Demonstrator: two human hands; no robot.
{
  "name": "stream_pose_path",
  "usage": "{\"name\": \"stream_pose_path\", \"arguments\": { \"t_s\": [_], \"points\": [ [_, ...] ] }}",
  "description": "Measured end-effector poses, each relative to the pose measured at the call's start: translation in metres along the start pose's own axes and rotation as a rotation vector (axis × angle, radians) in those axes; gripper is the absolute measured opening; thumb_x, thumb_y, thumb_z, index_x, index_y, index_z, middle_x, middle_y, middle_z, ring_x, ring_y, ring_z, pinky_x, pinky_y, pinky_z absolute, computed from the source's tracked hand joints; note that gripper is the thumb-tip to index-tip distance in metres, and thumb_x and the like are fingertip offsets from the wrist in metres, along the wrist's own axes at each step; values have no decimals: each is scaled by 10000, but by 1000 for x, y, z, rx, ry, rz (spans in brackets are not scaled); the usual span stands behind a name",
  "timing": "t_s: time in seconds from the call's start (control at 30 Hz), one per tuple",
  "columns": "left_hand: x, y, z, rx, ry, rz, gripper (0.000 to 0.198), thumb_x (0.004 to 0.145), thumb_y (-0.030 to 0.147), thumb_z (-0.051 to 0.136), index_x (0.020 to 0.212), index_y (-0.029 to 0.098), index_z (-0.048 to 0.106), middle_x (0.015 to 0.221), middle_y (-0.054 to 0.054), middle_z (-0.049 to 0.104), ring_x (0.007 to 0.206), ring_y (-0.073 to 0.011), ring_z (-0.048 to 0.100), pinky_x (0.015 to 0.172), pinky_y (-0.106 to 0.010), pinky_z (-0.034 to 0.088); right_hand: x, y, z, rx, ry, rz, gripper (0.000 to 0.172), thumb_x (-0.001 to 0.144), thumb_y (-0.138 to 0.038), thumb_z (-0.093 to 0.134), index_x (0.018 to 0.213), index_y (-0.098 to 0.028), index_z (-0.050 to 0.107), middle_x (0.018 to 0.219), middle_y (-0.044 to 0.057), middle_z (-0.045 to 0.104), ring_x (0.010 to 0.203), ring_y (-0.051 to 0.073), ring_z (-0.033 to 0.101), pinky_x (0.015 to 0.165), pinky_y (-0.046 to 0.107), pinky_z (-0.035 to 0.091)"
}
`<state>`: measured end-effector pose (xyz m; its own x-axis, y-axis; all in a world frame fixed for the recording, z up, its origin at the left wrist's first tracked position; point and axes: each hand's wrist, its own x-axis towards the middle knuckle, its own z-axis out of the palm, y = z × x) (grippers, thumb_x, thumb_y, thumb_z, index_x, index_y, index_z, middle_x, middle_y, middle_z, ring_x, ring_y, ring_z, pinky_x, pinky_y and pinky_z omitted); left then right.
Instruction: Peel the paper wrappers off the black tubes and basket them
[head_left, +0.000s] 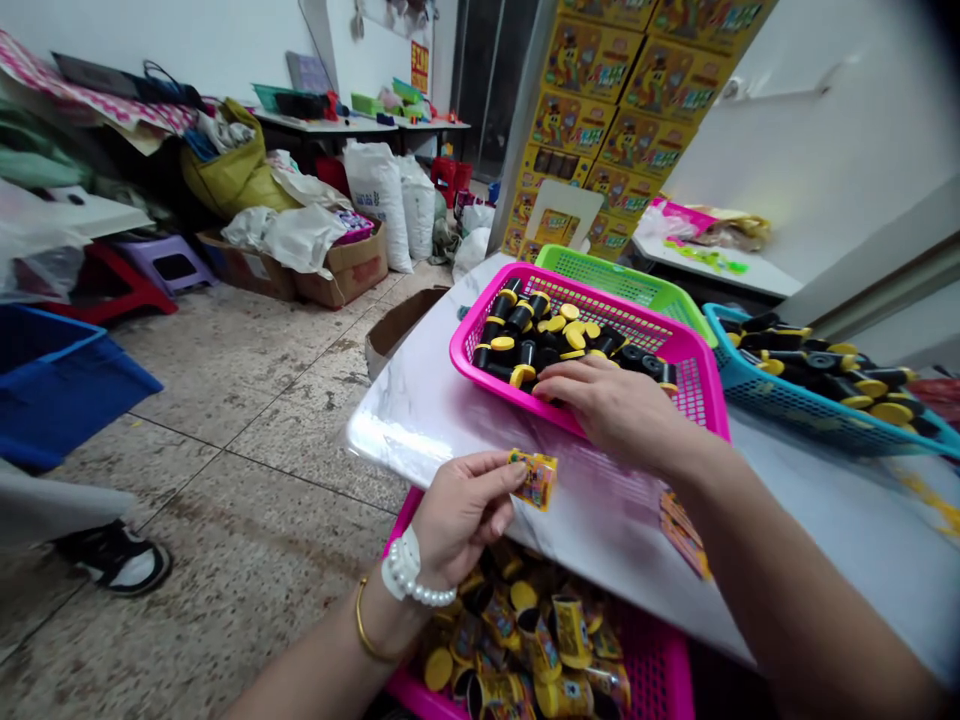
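My left hand (469, 510) pinches a small yellow printed label sleeve (538, 482) between thumb and fingers, above the table edge. Reaching over the near rim of a pink basket (469, 345), my right hand (607, 400) has its fingers stretched and bent down among black canisters (519, 318) with yellow lids (574, 338). Its fingertips are partly hidden, and no canister shows lifted in it. Below the table edge, a second pink basket (660, 655) holds several canisters wrapped in printed labels (571, 630). More flat printed labels (682, 535) lie on the table under my right forearm.
A green basket (637, 280) stands behind the pink one, and a blue basket (810, 400) of canisters is at right. Stacked yellow printed boxes (600, 120) rise behind the white table (420, 420). Another person's shoe (112, 558) and a blue bin (67, 390) are at left.
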<state>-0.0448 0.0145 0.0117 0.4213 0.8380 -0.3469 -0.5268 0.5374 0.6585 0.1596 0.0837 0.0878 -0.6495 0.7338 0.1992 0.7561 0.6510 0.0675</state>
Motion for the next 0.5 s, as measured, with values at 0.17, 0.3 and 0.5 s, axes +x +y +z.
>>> {"name": "stream_pose_path", "arguments": {
  "t_s": [0.17, 0.3, 0.5],
  "points": [
    [1, 6, -2, -113, 1, -48, 303, 618, 225, 915, 733, 66, 684, 596, 30, 593, 361, 29, 368, 334, -106, 196, 16, 14, -10, 36, -157, 2, 197, 853, -83, 564, 928, -233, 666, 948, 27, 724, 829, 201, 656, 634, 283, 451],
    [5, 4, -4, -198, 15, -62, 275, 633, 197, 890, 751, 70, 677, 605, 31, 595, 357, 25, 355, 325, -113, 160, -13, -3, -16, 289, 223, 209, 344, 802, -183, 695, 1142, -214, 663, 994, 62, 680, 779, 200, 631, 666, 316, 502],
    [15, -3, 6, -286, 31, -48, 262, 636, 177, 878, 755, 81, 665, 570, 52, 550, 374, 15, 355, 331, -113, 140, -75, -63, 9, 1134, 505, 586, 326, 853, -289, 776, 1172, -300, 707, 966, 15, 720, 749, 158, 683, 669, 271, 591]
  ]
}}
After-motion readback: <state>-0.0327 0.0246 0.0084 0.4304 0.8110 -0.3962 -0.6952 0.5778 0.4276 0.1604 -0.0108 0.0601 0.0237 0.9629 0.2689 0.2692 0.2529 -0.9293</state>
